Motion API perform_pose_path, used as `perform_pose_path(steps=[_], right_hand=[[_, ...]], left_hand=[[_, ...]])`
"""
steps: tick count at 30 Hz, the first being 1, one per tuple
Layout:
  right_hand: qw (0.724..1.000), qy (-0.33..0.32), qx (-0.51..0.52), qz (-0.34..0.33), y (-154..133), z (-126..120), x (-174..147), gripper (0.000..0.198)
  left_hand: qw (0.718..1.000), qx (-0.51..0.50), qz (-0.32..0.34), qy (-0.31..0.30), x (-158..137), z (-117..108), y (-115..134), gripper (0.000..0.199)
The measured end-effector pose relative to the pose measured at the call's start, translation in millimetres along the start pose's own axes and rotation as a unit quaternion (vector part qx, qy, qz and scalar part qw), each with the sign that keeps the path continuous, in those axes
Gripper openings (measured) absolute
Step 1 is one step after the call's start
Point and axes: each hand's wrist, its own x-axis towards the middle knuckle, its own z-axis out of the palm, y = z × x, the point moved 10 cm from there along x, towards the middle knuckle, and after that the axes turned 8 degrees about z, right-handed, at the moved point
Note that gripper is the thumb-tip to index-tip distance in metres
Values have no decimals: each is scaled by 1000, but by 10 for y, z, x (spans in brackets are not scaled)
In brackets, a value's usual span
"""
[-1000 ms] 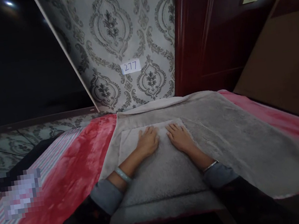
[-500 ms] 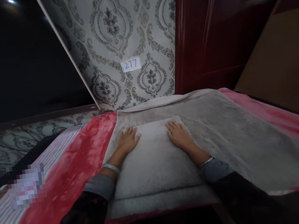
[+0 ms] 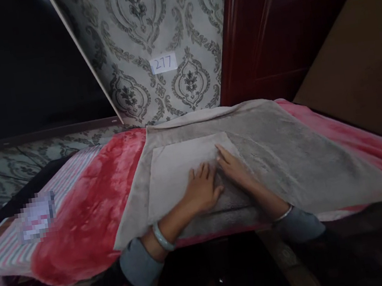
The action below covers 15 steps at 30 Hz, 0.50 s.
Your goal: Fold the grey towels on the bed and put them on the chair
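Observation:
A light grey plush square (image 3: 177, 173), which looks like a folded part or separate piece of fleece, lies flat on a larger grey blanket (image 3: 317, 168). My left hand (image 3: 202, 188) rests palm down on the square's right half, fingers spread. Just right of it, my right hand (image 3: 233, 170) is tilted on its side near the square's right edge, fingers stretched out. The two hands are close together, and neither holds anything. Part of the cloth under and between them is hidden.
A red blanket (image 3: 91, 212) spreads beneath the grey one, with striped cloth (image 3: 59, 188) farther left. A dark screen (image 3: 23, 71) stands at back left. A patterned wall (image 3: 170, 89), dark red door (image 3: 261, 35) and brown panel (image 3: 358, 55) border the back and right.
My left hand has slid from the square's left side to the right half, close to my right hand. My right hand has turned onto its side. The view has tilted down slightly.

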Motion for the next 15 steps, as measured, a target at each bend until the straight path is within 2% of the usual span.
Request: perform_pose_path(steps=[2, 4, 7, 11, 15], right_hand=[[1000, -13, 21, -9, 26, 116, -170, 59], [999, -22, 19, -24, 11, 202, -263, 58], [999, -22, 23, -27, -14, 225, -281, 58], [998, -16, 59, -9, -23, 151, -262, 57], [985, -16, 169, 42, 50, 44, -250, 56]], left_hand=[[1000, 7, 15, -5, -63, 145, 144, 71], [1000, 14, 11, 0, -138, 190, 95, 74], [999, 27, -26, 17, -327, 123, -228, 73], [991, 64, -113, 34, -812, -1, -781, 70], [984, 88, -152, 19, -1293, -42, -1108, 66]])
